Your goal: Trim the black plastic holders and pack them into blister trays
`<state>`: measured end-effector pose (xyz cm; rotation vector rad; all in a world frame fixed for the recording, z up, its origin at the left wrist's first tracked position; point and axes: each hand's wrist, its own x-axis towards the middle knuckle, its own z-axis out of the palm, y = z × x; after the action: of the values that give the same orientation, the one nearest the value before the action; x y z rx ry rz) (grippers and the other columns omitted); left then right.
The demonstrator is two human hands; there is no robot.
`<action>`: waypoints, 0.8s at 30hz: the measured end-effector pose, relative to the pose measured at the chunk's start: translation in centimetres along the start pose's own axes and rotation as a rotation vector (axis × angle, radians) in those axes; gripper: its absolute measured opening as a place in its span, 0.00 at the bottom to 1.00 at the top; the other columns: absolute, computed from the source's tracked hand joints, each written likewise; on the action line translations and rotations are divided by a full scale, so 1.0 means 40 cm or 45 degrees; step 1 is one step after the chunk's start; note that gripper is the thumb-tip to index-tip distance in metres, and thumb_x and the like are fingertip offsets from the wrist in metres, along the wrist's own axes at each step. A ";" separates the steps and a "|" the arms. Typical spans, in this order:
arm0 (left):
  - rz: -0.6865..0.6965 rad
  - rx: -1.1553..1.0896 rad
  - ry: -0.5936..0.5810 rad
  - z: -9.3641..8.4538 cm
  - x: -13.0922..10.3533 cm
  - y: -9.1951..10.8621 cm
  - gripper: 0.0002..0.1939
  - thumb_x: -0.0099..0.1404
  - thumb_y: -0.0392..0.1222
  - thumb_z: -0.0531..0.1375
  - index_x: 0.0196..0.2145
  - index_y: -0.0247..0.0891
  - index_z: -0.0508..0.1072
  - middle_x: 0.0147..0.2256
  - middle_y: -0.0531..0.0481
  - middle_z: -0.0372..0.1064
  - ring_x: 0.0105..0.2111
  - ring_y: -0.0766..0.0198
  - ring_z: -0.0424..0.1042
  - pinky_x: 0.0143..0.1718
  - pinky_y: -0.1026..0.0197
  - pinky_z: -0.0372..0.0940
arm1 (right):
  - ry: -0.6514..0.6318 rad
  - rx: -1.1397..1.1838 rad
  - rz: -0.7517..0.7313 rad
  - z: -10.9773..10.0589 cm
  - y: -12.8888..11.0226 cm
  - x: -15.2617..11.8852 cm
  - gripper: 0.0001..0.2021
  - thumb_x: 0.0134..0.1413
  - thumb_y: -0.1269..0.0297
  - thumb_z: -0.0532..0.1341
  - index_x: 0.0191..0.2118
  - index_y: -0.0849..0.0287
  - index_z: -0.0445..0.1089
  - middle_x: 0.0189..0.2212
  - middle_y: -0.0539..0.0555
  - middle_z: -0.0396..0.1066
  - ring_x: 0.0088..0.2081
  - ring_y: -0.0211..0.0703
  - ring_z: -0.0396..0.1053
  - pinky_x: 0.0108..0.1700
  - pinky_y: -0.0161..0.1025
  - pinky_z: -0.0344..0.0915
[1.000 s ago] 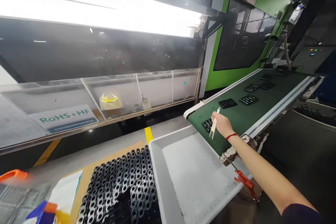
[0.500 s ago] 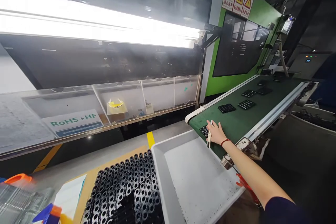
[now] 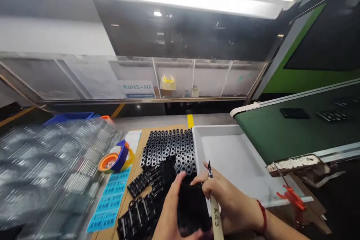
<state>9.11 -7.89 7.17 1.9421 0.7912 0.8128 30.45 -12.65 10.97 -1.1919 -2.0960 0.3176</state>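
Observation:
My right hand (image 3: 225, 198) grips a craft knife (image 3: 216, 215) with a cream handle marked "A43"; its short pointed blade points up and away. Fingers of this hand also touch the right side of a dark, flat black plastic part (image 3: 192, 206). My left hand (image 3: 170, 210) holds that part from its left side, thumb at the near edge. The part's details are lost in shadow. Beside my left hand lie loose black moulded parts (image 3: 137, 213), and beyond both hands stand close rows of black parts with round holes (image 3: 168, 146).
A white tray (image 3: 239, 146) sits on the right, below a green conveyor (image 3: 270, 131) carrying black parts. Red-handled pliers (image 3: 292, 197) hang at its corner. On the left are tape rolls (image 3: 108, 161), blue label sheets (image 3: 108, 206) and stacked clear plastic trays (image 3: 42, 180).
My right hand has come from the conveyor's near end to the bench, knife still in it. My left hand has come into view, on the black part. The view has turned left and down.

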 end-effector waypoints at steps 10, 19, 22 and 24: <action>-0.016 -0.235 -0.260 -0.024 -0.075 -0.001 0.34 0.51 0.41 0.72 0.55 0.45 0.67 0.49 0.46 0.74 0.47 0.52 0.76 0.50 0.52 0.71 | 0.359 1.163 0.636 0.082 -0.150 -0.022 0.11 0.68 0.58 0.60 0.38 0.50 0.56 0.43 0.48 0.73 0.46 0.40 0.68 0.50 0.38 0.65; -0.146 -0.281 -0.479 -0.021 -0.067 0.011 0.34 0.48 0.38 0.73 0.52 0.43 0.66 0.47 0.48 0.73 0.44 0.54 0.74 0.46 0.55 0.70 | 0.312 1.222 0.670 0.102 -0.165 -0.013 0.14 0.65 0.67 0.62 0.35 0.51 0.54 0.33 0.45 0.62 0.33 0.36 0.58 0.37 0.33 0.60; -0.002 -0.419 -0.385 -0.012 -0.073 0.002 0.37 0.49 0.34 0.71 0.55 0.47 0.64 0.50 0.48 0.71 0.47 0.56 0.74 0.48 0.57 0.70 | 0.375 1.174 0.706 0.109 -0.171 -0.007 0.15 0.63 0.68 0.63 0.33 0.52 0.53 0.30 0.43 0.58 0.30 0.35 0.55 0.32 0.32 0.57; 0.062 -0.524 -0.307 -0.006 -0.080 -0.004 0.34 0.54 0.34 0.68 0.57 0.47 0.66 0.52 0.48 0.71 0.51 0.55 0.73 0.53 0.55 0.68 | 0.447 1.126 0.722 0.111 -0.175 -0.001 0.17 0.62 0.66 0.66 0.32 0.52 0.54 0.29 0.43 0.59 0.29 0.35 0.55 0.32 0.32 0.58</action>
<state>7.03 -10.21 6.39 1.6523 0.3966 0.6904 22.87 -15.95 11.33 -1.1243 -1.0572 1.0716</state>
